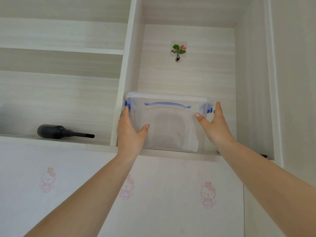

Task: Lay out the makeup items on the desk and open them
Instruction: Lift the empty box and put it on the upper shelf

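A clear plastic storage box (168,124) with a blue handle and blue side clips stands in a tall shelf compartment above me. Both arms reach up to it. My left hand (130,132) lies flat against the box's left side, thumb across the front wall. My right hand (214,125) lies against the right side near the blue clip, thumb on the front. The fingers of both hands look straight. Something pale and something dark show dimly through the wall; I cannot tell what they are.
A black hand-held device with a nozzle (59,131) lies on the shelf to the left. A decorated hook sticker (178,49) is stuck to the compartment's back wall. White dividers flank the box. Below is a panel with pink cartoon cat prints (207,194).
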{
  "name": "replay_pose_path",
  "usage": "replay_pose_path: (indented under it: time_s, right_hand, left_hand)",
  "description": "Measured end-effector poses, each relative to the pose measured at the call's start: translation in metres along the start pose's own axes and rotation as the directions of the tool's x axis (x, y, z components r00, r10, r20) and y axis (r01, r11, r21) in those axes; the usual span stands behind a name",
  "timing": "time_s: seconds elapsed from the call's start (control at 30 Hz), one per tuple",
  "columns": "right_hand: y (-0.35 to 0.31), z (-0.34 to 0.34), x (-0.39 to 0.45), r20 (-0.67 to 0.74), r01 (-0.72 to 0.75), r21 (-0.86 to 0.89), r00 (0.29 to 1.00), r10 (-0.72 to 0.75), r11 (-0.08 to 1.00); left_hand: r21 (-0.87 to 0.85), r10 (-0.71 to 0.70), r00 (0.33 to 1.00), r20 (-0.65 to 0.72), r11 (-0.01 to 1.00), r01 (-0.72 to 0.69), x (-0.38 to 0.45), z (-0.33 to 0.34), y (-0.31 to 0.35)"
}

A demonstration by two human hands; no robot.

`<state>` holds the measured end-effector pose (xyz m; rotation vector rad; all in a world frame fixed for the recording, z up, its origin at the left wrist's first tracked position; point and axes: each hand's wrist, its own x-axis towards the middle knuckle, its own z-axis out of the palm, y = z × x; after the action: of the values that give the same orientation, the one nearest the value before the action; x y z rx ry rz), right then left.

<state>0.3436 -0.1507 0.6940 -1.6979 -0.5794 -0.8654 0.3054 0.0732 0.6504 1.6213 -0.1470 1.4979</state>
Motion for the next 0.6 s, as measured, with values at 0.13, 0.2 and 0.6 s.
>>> replay_pose_path:
  time_s: [0.13,0.2,0.6]
  right_hand:
    - [-0.001,-0.011,-0.026,-0.053,0.042,0.018,0.998,-0.041,0.999]
    - [-0.003,-0.017,-0.043,-0.039,0.056,0.045,0.998,-0.054,0.997]
    - [-0.004,-0.016,-0.191,0.279,-0.004,0.111,0.960,-0.027,0.994]
  left_hand:
    - [-0.132,-0.041,0.999,0.023,0.990,0.044,-0.026,-0.016,0.022]
    - [-0.192,-0.066,0.996,0.058,0.979,0.076,-0.042,-0.025,0.031]
    - [-0.116,-0.246,0.958,0.149,0.957,0.264,-0.166,-0.101,0.046]
